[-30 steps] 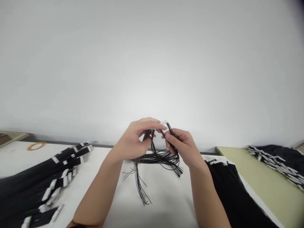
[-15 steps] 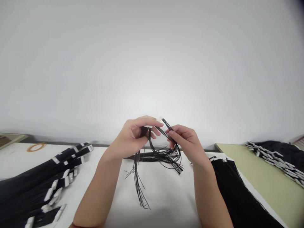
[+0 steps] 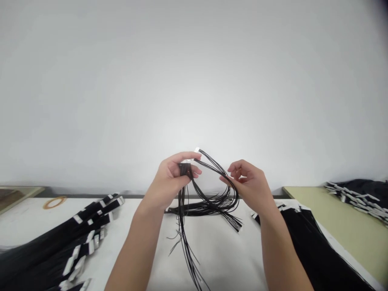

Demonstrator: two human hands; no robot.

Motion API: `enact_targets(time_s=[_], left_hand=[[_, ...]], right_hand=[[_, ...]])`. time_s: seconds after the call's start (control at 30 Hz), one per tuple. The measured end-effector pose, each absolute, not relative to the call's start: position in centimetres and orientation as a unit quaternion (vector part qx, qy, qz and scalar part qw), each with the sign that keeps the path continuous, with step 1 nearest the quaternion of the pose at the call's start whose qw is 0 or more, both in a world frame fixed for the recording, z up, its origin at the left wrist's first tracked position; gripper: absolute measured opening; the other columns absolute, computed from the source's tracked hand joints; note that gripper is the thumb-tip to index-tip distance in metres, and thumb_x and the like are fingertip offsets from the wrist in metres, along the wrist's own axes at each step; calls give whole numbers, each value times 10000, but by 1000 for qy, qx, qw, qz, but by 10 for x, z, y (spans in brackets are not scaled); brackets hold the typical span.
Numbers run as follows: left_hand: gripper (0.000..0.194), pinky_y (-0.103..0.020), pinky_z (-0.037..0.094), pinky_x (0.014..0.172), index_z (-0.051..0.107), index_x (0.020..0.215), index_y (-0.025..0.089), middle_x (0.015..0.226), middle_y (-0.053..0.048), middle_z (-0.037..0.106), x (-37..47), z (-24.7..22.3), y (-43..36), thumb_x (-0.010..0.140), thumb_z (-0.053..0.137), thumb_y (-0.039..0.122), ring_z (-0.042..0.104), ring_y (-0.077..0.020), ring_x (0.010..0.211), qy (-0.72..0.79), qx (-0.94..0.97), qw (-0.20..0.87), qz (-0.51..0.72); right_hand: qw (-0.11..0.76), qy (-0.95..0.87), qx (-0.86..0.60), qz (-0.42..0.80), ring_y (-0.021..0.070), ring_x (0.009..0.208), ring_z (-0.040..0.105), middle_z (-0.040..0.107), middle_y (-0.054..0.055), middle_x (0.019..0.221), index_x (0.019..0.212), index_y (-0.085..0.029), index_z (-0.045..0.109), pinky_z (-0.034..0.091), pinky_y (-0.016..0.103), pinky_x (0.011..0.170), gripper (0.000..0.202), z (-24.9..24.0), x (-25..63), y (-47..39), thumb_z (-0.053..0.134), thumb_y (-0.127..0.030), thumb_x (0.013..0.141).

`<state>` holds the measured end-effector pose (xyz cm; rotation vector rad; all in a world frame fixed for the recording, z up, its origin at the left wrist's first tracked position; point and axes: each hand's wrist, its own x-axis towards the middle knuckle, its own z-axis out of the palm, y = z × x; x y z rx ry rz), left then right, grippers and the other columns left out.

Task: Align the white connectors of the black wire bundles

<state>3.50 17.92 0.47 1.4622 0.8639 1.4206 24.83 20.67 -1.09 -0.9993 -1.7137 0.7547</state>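
Note:
Held up in the middle of the head view is a wire harness [image 3: 209,200] of thin black wires with small white connectors. My left hand [image 3: 174,171] is closed on its connector end, thumb below and fingers above. One white connector [image 3: 197,150] pokes out past the left fingertips. From there the wires loop right and back, and loose ends hang below the hand. My right hand [image 3: 247,178] is at the right side of the loop, thumb and index finger apart. Its thumb tip is beside the wires; whether it touches them I cannot tell.
Black wire bundles [image 3: 45,250] with white connectors lie at left, and another black bundle [image 3: 318,250] at right. A yellow ring of thin cord [image 3: 54,202] rests at far left. More connector-ended bundles [image 3: 363,198] are on a yellowish surface [image 3: 339,218]. A pale wall stands behind.
My right hand has let go of the wires and moved right, its thumb and index finger now apart. The wire loop has widened. The left hand keeps its hold.

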Motion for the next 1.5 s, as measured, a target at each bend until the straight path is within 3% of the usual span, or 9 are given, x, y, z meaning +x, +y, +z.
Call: enact_targets(time_s=[0.2,0.3,0.43,0.6,0.77,0.97,1.1,1.23,1.5], left_hand=[[494,-227,389,638,599,1056,192,683,-5,592,35,5,179,629,500,-37,532,-112,671,376,573,428,589],[500,-223,350,595,588,1053,195,638,14,538,36,5,181,616,496,-32,483,-103,622,375,568,433,590],[487,-221,330,593,569,1014,199,609,29,497,39,6,182,589,504,-31,458,-99,612,366,551,462,590],[515,-224,341,610,567,992,199,668,20,502,41,7,183,540,516,-44,457,-98,641,326,519,527,589],[323,-268,398,641,598,905,144,965,-61,532,44,11,182,606,530,44,444,-89,637,264,430,589,631],[125,-270,425,608,599,867,137,913,-64,515,44,13,183,756,541,133,446,-98,624,254,366,612,653],[106,-268,433,606,598,864,135,908,-65,514,44,13,184,775,543,157,460,-104,633,242,347,615,665],[160,-275,440,609,605,873,130,922,-85,529,47,15,182,794,519,239,488,-125,661,244,319,612,682],[250,-292,457,653,630,890,147,946,-82,551,57,11,178,820,489,341,491,-132,670,251,336,550,722]], right_hand=[[457,-663,-393,445,68,448,355,411,-54,505,676,-169,565,274,199,406,286,-10,245,203,781,-355,644],[423,-654,-359,514,49,405,373,521,-21,566,751,-154,632,275,175,354,268,-14,240,203,724,-402,714],[396,-604,-254,643,-2,324,290,629,26,742,851,-146,636,168,149,282,325,-22,233,204,603,-468,819],[308,-549,-142,764,18,262,281,637,27,637,827,-131,606,129,157,251,445,-29,226,206,488,-559,857],[250,-636,-113,721,40,309,263,540,-10,473,778,-106,644,162,185,321,475,-28,220,202,451,-526,889],[281,-723,-170,608,94,525,417,445,-30,460,602,-147,570,365,248,600,407,-29,210,196,464,-385,915],[292,-720,-195,599,76,462,338,405,-58,474,739,-157,585,319,237,531,286,-35,206,196,461,-344,917],[327,-710,-234,578,76,483,347,378,-57,513,718,-162,536,277,211,468,272,-38,204,197,533,-383,875],[349,-683,-241,594,68,442,287,334,-72,478,909,-167,643,254,200,422,248,-41,202,197,584,-398,840]])
